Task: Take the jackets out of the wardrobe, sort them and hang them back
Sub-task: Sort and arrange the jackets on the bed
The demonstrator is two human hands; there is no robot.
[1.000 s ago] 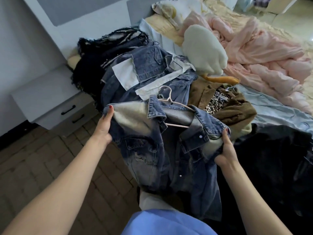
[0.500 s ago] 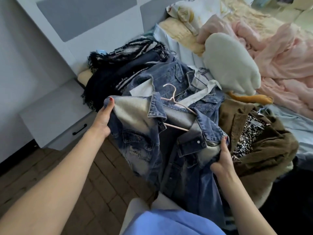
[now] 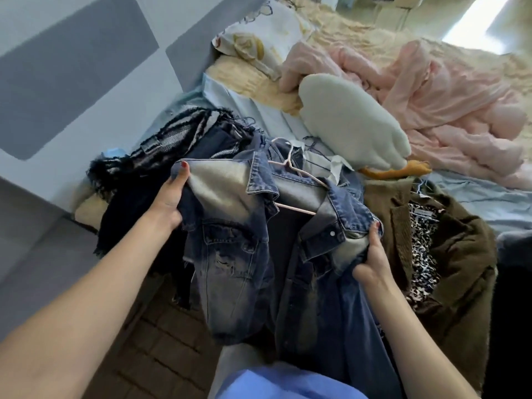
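Since the earlier frame I have carried the denim jacket [image 3: 244, 240], on its pink hanger [image 3: 290, 168], further over the bed [image 3: 475, 191], left hand [image 3: 168, 203] and right hand [image 3: 371, 266] gripping its shoulders; sorting continues, so next I lay it on the matching pile.

Both arms were bare all the way up, no sleeves, watch or bracelets anywhere in view. The left hand [image 3: 169, 201] and the right hand [image 3: 372, 263] both had red polish on the nails. Down at the near edge there was a light blue top [image 3: 276, 383], and above it what looked like pale grey trousers [image 3: 241, 358].
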